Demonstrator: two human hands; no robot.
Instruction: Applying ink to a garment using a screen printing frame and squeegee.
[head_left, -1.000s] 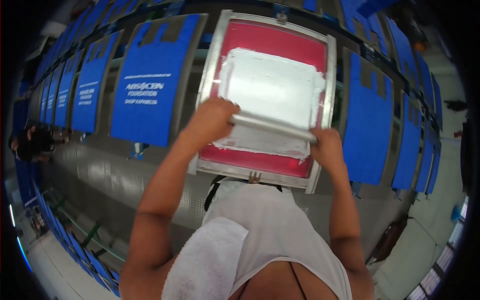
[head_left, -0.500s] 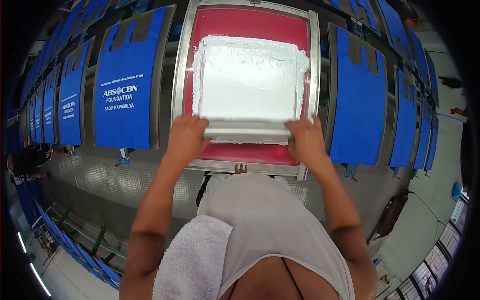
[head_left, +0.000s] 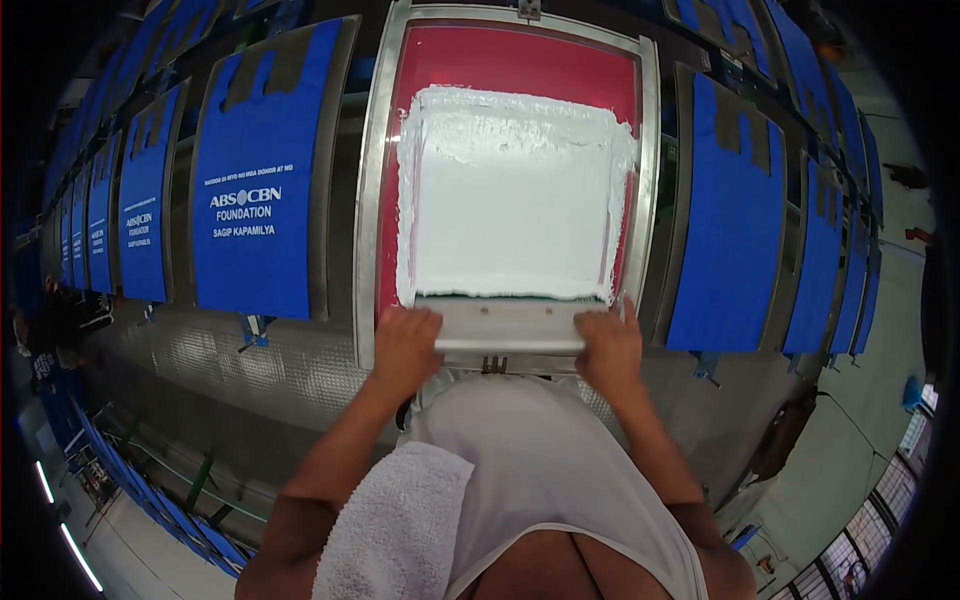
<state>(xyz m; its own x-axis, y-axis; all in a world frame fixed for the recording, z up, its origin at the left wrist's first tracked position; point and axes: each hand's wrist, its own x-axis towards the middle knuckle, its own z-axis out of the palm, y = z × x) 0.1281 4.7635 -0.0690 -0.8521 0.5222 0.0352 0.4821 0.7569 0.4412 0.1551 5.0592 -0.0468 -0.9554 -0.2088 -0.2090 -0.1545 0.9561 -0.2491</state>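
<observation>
My left hand (head_left: 408,343) and my right hand (head_left: 609,348) grip the two ends of a wide squeegee (head_left: 512,328), fingers wrapped over its handle. It lies across the near end of a screen printing frame (head_left: 647,150) with metal sides. White ink (head_left: 515,215) covers most of the red mesh (head_left: 520,58) in a thick square with ridged edges. The ink's near edge meets the squeegee blade. What lies beneath the screen is hidden.
A printed blue bag (head_left: 250,180) lies flat on a board left of the frame, a plain blue bag (head_left: 728,220) on the right. More blue bags line both sides. A white towel (head_left: 400,525) hangs over my left side. Another person (head_left: 60,340) stands far left.
Both hands have drawn the squeegee toward me, from the lower part of the ink to the near end of the frame. It has tilted, showing its handle's broad face.
</observation>
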